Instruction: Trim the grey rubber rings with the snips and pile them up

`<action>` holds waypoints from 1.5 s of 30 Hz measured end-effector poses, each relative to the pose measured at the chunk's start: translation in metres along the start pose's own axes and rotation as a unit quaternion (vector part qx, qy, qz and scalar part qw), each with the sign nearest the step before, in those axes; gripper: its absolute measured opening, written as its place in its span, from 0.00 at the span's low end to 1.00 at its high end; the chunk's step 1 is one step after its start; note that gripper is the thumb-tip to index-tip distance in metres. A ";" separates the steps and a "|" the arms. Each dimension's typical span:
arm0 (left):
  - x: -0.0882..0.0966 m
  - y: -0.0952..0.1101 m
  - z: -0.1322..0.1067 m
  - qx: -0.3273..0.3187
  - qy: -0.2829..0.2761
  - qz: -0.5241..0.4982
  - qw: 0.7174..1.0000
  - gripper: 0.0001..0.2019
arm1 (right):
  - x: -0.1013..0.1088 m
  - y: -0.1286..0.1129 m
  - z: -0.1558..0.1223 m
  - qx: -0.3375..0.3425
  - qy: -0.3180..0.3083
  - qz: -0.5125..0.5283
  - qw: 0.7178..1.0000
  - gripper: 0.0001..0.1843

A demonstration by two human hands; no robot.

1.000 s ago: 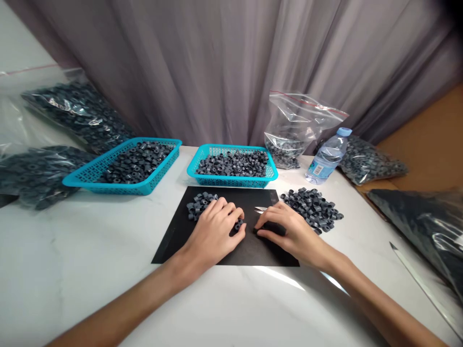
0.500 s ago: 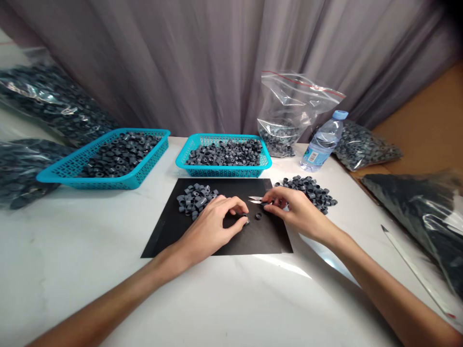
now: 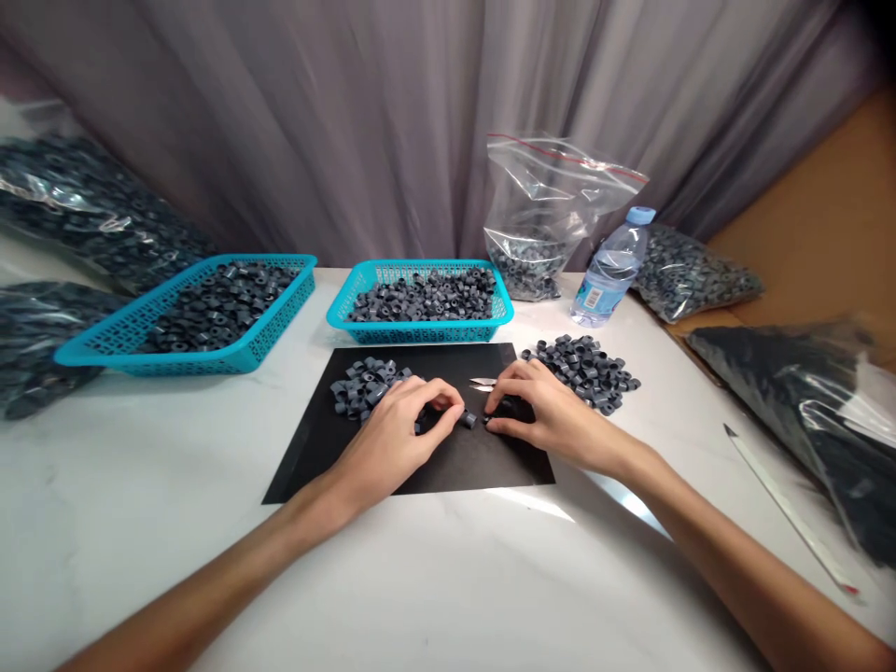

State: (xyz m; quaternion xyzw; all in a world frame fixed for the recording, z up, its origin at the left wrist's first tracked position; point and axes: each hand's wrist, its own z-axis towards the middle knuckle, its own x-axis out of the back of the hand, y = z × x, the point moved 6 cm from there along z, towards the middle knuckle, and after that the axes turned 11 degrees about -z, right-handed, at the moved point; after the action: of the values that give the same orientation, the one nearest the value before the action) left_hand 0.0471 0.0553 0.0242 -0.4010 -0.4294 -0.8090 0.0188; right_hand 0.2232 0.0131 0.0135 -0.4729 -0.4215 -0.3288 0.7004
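My left hand is closed over the black mat, thumb and index finger pinching a grey short tube. Opposite it, my right hand has its fingertips closed on a small dark ring at the mat's surface. The two pieces are close together but apart. Pointed metal blades of small scissors stick out beside my right fingers; their handle is hidden behind that hand. A pile of grey rings lies on the mat behind my left hand, and another heap of rings lies beyond my right.
Two blue baskets of grey pieces stand at the back and left. A zip bag, a water bottle and filled bags line the back right. A white pencil-like stick lies at right.
My right hand has moved left and nearer, onto the loose ring that lay on the mat, and pinches it. The scissor blades have barely moved on the mat. The view has shifted slightly.
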 end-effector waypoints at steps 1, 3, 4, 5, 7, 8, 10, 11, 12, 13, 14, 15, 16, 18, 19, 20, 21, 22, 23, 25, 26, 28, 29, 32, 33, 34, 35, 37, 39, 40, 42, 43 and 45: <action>0.001 0.001 0.001 0.004 0.001 -0.002 1.000 0.07 | 0.000 -0.001 0.000 0.002 0.004 0.000 1.000 0.03; 0.004 0.002 0.001 0.006 0.001 -0.006 1.000 0.07 | 0.004 -0.002 0.001 0.007 0.014 0.004 1.000 0.02; 0.004 0.003 0.002 0.005 0.000 -0.006 1.000 0.07 | 0.006 -0.003 0.001 0.007 0.020 0.010 1.000 0.02; 0.004 0.004 0.002 0.001 -0.004 -0.006 1.000 0.07 | 0.009 -0.003 0.001 0.006 0.027 0.021 0.999 0.02; 0.002 0.007 0.001 -0.016 -0.027 -0.003 1.000 0.05 | 0.015 -0.005 0.000 -0.002 0.042 0.059 0.997 0.04; 0.000 0.008 0.000 -0.024 -0.045 0.000 0.999 0.05 | 0.017 -0.005 0.000 -0.006 0.049 0.083 0.995 0.04; -0.005 0.010 -0.002 -0.032 -0.077 0.009 0.996 0.04 | 0.019 -0.008 0.000 -0.005 0.059 0.133 0.989 0.05; -0.006 0.010 -0.002 -0.030 -0.086 0.014 0.996 0.04 | 0.020 -0.010 -0.001 0.000 0.062 0.152 0.986 0.06; -0.006 0.010 -0.003 -0.027 -0.085 0.017 0.996 0.03 | 0.020 -0.012 -0.001 0.003 0.063 0.169 0.984 0.07; -0.004 0.011 -0.003 -0.025 -0.074 0.015 0.997 0.03 | 0.020 -0.014 -0.001 0.003 0.063 0.183 0.981 0.07; -0.001 0.012 -0.002 -0.024 -0.055 0.004 0.998 0.04 | 0.020 -0.016 -0.001 0.002 0.062 0.197 0.978 0.08; 0.002 0.013 -0.002 -0.024 -0.032 -0.013 0.999 0.06 | 0.020 -0.017 -0.001 0.000 0.062 0.214 0.975 0.09; 0.006 0.015 -0.002 -0.025 -0.008 -0.036 0.999 0.08 | 0.020 -0.018 -0.001 -0.002 0.063 0.232 0.971 0.09; 0.013 0.020 -0.002 -0.032 0.030 -0.088 0.995 0.11 | 0.020 -0.022 -0.001 -0.004 0.065 0.269 0.961 0.10; 0.015 0.023 -0.002 -0.036 0.041 -0.112 0.992 0.13 | 0.020 -0.023 -0.002 -0.005 0.069 0.286 0.956 0.10; 0.016 0.025 -0.003 -0.041 0.050 -0.133 0.989 0.14 | 0.020 -0.024 -0.002 -0.007 0.075 0.303 0.950 0.10; 0.017 0.027 -0.003 -0.046 0.060 -0.150 0.986 0.14 | 0.020 -0.024 -0.003 -0.011 0.083 0.323 0.943 0.10; 0.018 0.029 -0.004 -0.050 0.068 -0.161 0.983 0.14 | 0.019 -0.024 -0.003 -0.015 0.089 0.347 0.933 0.10; 0.018 0.030 -0.005 -0.053 0.074 -0.166 0.982 0.12 | 0.018 -0.024 -0.004 -0.017 0.094 0.374 0.923 0.10; 0.019 0.033 -0.007 -0.062 0.087 -0.167 0.980 0.09 | 0.016 -0.024 -0.004 -0.018 0.097 0.420 0.902 0.12; 0.019 0.033 -0.007 -0.067 0.092 -0.165 0.980 0.07 | 0.015 -0.024 -0.004 -0.018 0.095 0.435 0.895 0.13; 0.020 0.034 -0.009 -0.074 0.100 -0.164 0.979 0.06 | 0.014 -0.025 -0.004 -0.019 0.095 0.444 0.891 0.14; 0.020 0.034 -0.010 -0.077 0.105 -0.165 0.978 0.06 | 0.013 -0.026 -0.004 -0.021 0.095 0.444 0.891 0.15; 0.019 0.033 -0.011 -0.081 0.112 -0.164 0.977 0.06 | 0.013 -0.029 -0.005 -0.024 0.091 0.444 0.891 0.15; 0.019 0.034 -0.012 -0.083 0.114 -0.163 0.976 0.05 | 0.013 -0.030 -0.005 -0.024 0.088 0.445 0.891 0.15; 0.019 0.034 -0.012 -0.085 0.118 -0.163 0.976 0.05 | 0.013 -0.032 -0.005 -0.025 0.085 0.446 0.891 0.15; 0.020 0.035 -0.012 -0.087 0.122 -0.162 0.975 0.04 | 0.013 -0.033 -0.005 -0.025 0.082 0.447 0.890 0.15; 0.020 0.036 -0.013 -0.092 0.129 -0.162 0.974 0.03 | 0.012 -0.035 -0.005 -0.026 0.078 0.455 0.887 0.14; 0.021 0.038 -0.013 -0.099 0.132 -0.162 0.973 0.03 | 0.012 -0.036 -0.006 -0.025 0.075 0.466 0.881 0.14; 0.021 0.039 -0.013 -0.103 0.132 -0.161 0.973 0.03 | 0.012 -0.036 -0.006 -0.024 0.074 0.472 0.878 0.14; 0.022 0.041 -0.013 -0.114 0.136 -0.157 0.972 0.03 | 0.012 -0.036 -0.006 -0.020 0.070 0.477 0.876 0.14; 0.023 0.042 -0.013 -0.120 0.139 -0.153 0.971 0.03 | 0.012 -0.036 -0.006 -0.019 0.066 0.476 0.877 0.13; 0.024 0.043 -0.014 -0.131 0.144 -0.140 0.971 0.03 | 0.011 -0.035 -0.007 -0.020 0.061 0.469 0.881 0.13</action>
State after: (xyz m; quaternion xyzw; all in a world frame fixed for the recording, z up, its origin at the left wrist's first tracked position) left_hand 0.0384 0.0258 0.0650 -0.2149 -0.3646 -0.9020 -0.0858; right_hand 0.1998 -0.0056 0.0358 -0.6079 -0.1004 0.0013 0.7877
